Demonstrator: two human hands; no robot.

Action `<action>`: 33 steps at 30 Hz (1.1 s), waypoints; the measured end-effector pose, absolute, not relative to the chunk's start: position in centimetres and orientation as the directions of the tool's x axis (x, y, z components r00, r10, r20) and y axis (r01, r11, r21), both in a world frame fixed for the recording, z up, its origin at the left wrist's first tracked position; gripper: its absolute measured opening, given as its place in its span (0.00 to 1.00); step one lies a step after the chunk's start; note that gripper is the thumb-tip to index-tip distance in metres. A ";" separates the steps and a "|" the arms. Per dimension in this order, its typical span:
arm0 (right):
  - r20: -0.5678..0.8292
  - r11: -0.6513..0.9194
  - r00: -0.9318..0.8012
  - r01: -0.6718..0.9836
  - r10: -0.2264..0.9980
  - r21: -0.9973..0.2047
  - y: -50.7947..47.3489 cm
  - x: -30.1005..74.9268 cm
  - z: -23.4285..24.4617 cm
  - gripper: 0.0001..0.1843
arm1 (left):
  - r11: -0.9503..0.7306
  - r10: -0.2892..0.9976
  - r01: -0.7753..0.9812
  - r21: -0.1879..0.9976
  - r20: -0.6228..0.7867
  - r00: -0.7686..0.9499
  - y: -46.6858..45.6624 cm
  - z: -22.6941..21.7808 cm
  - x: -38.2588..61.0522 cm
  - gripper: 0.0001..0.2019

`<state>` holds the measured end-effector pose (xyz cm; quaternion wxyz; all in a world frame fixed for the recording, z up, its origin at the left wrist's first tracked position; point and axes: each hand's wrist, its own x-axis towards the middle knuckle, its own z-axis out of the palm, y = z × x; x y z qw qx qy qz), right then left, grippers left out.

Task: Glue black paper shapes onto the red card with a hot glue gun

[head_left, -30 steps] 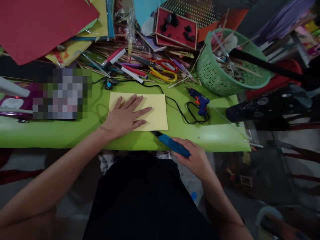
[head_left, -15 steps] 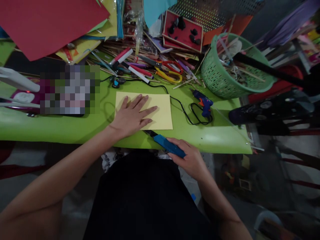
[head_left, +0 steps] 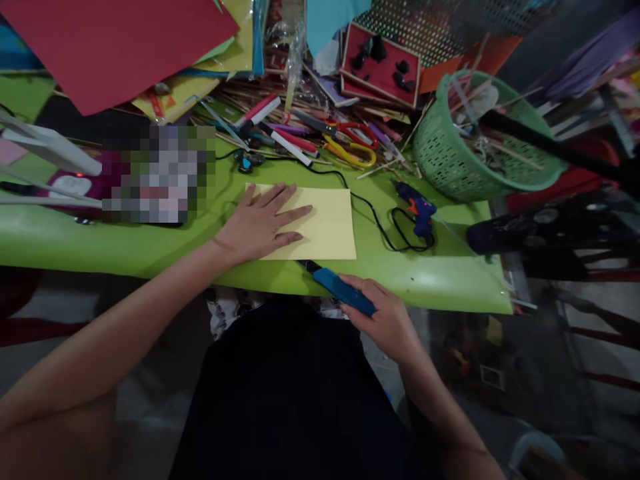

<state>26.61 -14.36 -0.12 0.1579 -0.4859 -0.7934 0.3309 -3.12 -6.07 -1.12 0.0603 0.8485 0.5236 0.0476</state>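
Observation:
A pale yellow rectangle of paper [head_left: 330, 223] lies on the green-covered table near its front edge. My left hand [head_left: 265, 223] rests flat on the left part of the paper with fingers spread. In my right hand [head_left: 383, 313] is a blue utility knife [head_left: 345, 291], gripped by its handle. Its blade points up and left and meets the paper's lower edge. The blade's tip is hidden or too dark to make out, so I cannot tell how far under the paper it reaches.
A glue gun [head_left: 419, 210] with a black cord lies right of the paper. Behind are markers [head_left: 293, 148], scissors [head_left: 357, 152] and many thin sticks. A green basket [head_left: 440, 157] stands at the right. Red paper [head_left: 125, 47] and a pixelated device lie left.
My left hand has slid a little left on the paper. The knife keeps its place at the lower edge. The whole view has shifted slightly.

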 end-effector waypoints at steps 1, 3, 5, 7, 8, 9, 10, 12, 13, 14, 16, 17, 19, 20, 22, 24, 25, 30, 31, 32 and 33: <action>-0.071 0.311 -0.479 0.668 0.875 -0.677 -14.4 26.7 -0.2 0.26 | -0.440 0.897 0.886 0.144 0.027 0.441 -6.1 -1.3 -3.3 0.28; -0.075 0.310 -0.478 0.671 0.875 -0.674 -14.5 26.9 -0.3 0.26 | -0.436 0.900 0.889 0.139 0.040 0.435 -6.2 -1.6 -3.4 0.29; -0.076 0.302 -0.471 0.672 0.879 -0.677 -14.6 26.8 -0.3 0.26 | -0.432 0.902 0.892 0.136 0.048 0.429 -6.3 -1.8 -3.3 0.29; -0.072 0.297 -0.469 0.663 0.880 -0.687 -14.7 26.2 -0.3 0.25 | -0.428 0.904 0.894 0.135 0.050 0.425 -6.3 -1.9 -3.1 0.29; -0.068 0.300 -0.474 0.654 0.878 -0.694 -14.7 25.7 -0.3 0.25 | -0.427 0.904 0.894 0.135 0.050 0.424 -6.3 -1.9 -3.0 0.29; -0.066 0.307 -0.487 0.643 0.871 -0.702 -14.7 25.2 -0.2 0.25 | -0.427 0.904 0.894 0.137 0.049 0.424 -6.3 -1.9 -3.0 0.29; -0.062 0.317 -0.502 0.631 0.863 -0.708 -14.7 24.6 -0.2 0.25 | -0.428 0.904 0.893 0.139 0.049 0.425 -6.3 -1.9 -3.0 0.29; -0.049 0.337 -0.525 0.612 0.850 -0.715 -14.7 23.6 -0.1 0.26 | -0.427 0.904 0.892 0.146 0.039 0.426 -6.3 -1.8 -3.0 0.29; -0.046 0.342 -0.531 0.608 0.846 -0.717 -14.7 23.2 -0.1 0.26 | -0.425 0.904 0.893 0.151 0.028 0.426 -6.2 -1.6 -3.1 0.28; -0.047 0.342 -0.532 0.607 0.845 -0.717 -14.7 23.0 -0.1 0.26 | -0.422 0.905 0.893 0.157 0.014 0.425 -6.2 -1.5 -3.2 0.28; -0.061 0.331 -0.529 0.612 0.846 -0.718 -14.7 22.8 0.0 0.26 | -0.429 0.898 0.887 0.174 -0.025 0.439 -6.0 -1.0 -3.6 0.26; -0.068 0.326 -0.529 0.614 0.846 -0.718 -14.8 22.9 -0.1 0.26 | -0.445 0.887 0.877 0.185 -0.046 0.459 -5.9 -0.9 -3.9 0.26; -0.068 0.325 -0.524 0.618 0.849 -0.716 -14.9 23.1 -0.1 0.26 | -0.483 0.862 0.852 0.200 -0.065 0.503 -5.6 -0.6 -4.4 0.26; -0.066 0.325 -0.522 0.620 0.850 -0.714 -14.9 23.2 -0.1 0.26 | -0.496 0.854 0.844 0.203 -0.062 0.517 -5.5 -0.6 -4.7 0.26; -0.063 0.321 -0.513 0.623 0.856 -0.713 -15.1 23.3 -0.2 0.25 | -0.497 0.856 0.844 0.200 -0.048 0.515 -5.4 -0.7 -4.9 0.26; -0.069 0.310 -0.506 0.626 0.860 -0.716 -15.2 23.0 -0.3 0.25 | -0.481 0.866 0.855 0.194 -0.044 0.498 -5.4 -0.9 -5.0 0.25; -0.072 0.307 -0.507 0.624 0.859 -0.719 -15.2 22.7 -0.4 0.25 | -0.477 0.868 0.857 0.192 -0.047 0.494 -5.5 -1.0 -4.9 0.25; -0.058 0.329 -0.533 0.601 0.844 -0.729 -15.2 21.0 -0.5 0.25 | -0.482 0.867 0.857 0.183 -0.041 0.496 -5.6 -1.2 -4.8 0.26; -0.057 0.332 -0.537 0.598 0.842 -0.729 -15.2 20.8 -0.5 0.25 | -0.481 0.868 0.858 0.183 -0.038 0.495 -5.6 -1.2 -4.8 0.26; -0.058 0.335 -0.541 0.596 0.839 -0.730 -15.2 20.6 -0.5 0.25 | -0.479 0.869 0.858 0.184 -0.035 0.493 -5.6 -1.3 -4.8 0.26; -0.060 0.336 -0.546 0.595 0.836 -0.730 -15.2 20.6 -0.5 0.26 | -0.479 0.870 0.858 0.187 -0.032 0.493 -5.6 -1.3 -4.9 0.26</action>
